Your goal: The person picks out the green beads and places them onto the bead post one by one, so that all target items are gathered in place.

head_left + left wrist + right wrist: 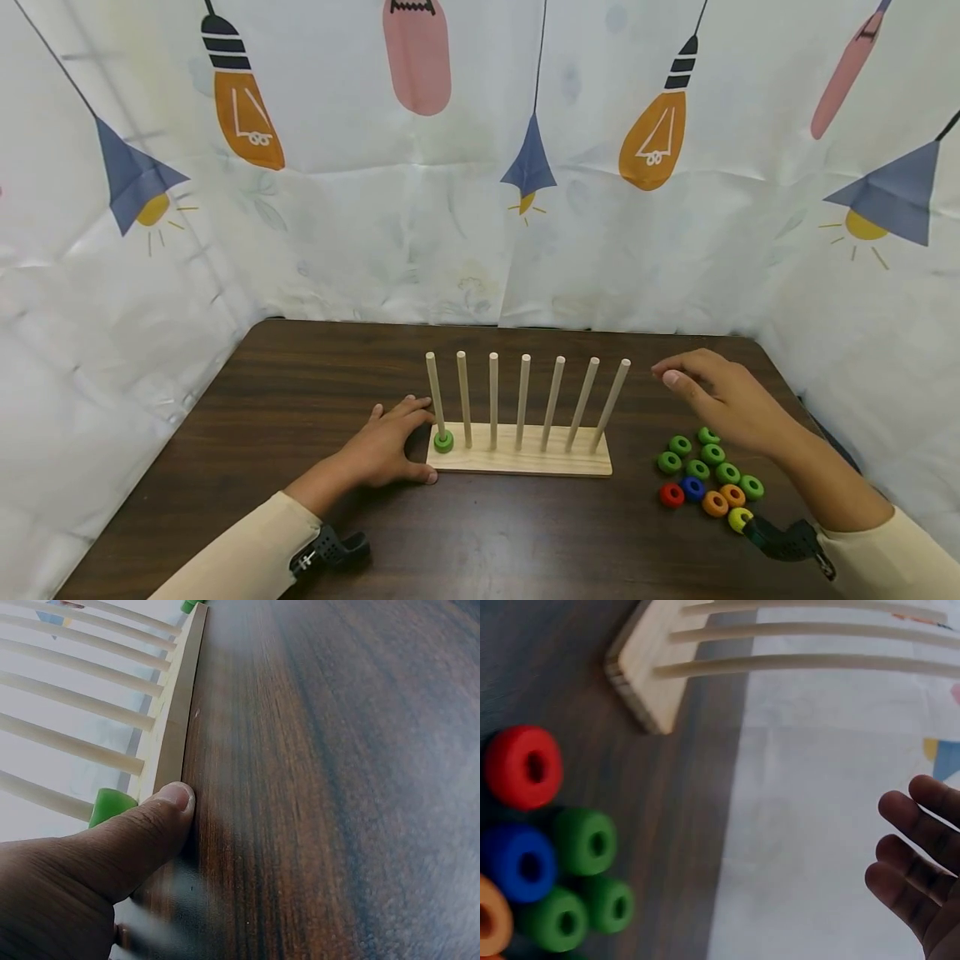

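A light wooden peg stand (pixel 517 462) carries a row of several upright pegs. Around its leftmost peg sits a green bead (pixel 444 442), low at the base. My left hand (pixel 386 446) holds the stand's left end, thumb at the front corner and fingers toward the back. In the left wrist view, the thumb (pixel 154 832) presses on the end of the base, close to the green bead. My right hand (pixel 731 404) hovers over the far side of the loose beads, right of the stand. Its fingers (pixel 904 881) extend with nothing visible between them.
Right of the stand lie several green beads (pixel 727 473), a red bead (pixel 672 495), a blue bead (pixel 693 489), two orange beads (pixel 715 503) and a yellow bead (pixel 739 520). A printed white curtain (pixel 375 242) hangs behind the dark wooden table (pixel 270 392).
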`<state>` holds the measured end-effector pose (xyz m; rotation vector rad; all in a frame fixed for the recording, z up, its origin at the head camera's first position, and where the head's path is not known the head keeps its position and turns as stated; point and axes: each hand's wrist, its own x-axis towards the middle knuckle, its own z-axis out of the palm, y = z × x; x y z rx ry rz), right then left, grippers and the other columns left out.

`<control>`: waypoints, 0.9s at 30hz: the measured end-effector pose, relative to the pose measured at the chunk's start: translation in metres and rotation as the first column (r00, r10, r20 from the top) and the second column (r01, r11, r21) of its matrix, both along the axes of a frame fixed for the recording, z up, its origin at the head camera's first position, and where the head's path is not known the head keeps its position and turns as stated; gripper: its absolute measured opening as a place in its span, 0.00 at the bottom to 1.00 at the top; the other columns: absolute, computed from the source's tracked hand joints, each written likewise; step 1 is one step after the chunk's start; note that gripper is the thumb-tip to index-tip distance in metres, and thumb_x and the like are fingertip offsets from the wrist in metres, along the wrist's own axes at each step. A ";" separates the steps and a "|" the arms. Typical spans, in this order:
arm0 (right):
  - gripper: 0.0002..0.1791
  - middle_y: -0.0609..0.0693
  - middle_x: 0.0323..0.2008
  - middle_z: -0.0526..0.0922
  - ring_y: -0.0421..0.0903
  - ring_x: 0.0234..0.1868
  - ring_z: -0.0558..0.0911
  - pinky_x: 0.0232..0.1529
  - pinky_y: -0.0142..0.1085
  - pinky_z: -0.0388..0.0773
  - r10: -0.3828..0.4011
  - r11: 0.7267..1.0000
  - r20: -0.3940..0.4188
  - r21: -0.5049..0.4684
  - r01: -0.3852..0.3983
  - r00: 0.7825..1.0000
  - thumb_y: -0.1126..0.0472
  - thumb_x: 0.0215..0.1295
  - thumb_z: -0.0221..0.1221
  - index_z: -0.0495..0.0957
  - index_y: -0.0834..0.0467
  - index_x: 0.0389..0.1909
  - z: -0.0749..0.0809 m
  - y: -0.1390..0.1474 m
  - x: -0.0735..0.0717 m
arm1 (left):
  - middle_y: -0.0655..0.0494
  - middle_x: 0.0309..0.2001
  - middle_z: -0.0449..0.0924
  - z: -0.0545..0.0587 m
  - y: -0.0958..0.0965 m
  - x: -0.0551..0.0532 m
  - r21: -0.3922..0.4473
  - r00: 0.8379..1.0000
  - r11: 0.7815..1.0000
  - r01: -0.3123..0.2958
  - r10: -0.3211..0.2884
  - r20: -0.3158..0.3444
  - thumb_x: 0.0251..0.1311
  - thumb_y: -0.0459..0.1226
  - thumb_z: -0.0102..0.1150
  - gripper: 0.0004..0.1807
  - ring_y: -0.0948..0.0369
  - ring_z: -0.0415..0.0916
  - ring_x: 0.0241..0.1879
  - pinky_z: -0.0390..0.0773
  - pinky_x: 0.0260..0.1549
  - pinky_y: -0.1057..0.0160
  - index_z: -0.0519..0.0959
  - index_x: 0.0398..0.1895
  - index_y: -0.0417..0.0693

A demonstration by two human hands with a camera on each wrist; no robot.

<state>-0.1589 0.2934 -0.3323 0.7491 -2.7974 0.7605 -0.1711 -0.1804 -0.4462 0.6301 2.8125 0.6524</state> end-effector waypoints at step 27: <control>0.13 0.37 0.49 0.81 0.49 0.52 0.79 0.44 0.46 0.82 0.018 0.989 0.155 0.142 -0.041 0.988 0.55 0.64 0.71 0.86 0.44 0.49 -0.088 0.036 0.019 | 0.45 0.76 0.61 0.001 0.001 0.001 -0.011 1.000 1.000 -0.005 0.005 0.001 0.47 0.54 0.81 0.41 0.43 0.49 0.78 0.44 0.69 0.28 0.77 0.64 0.50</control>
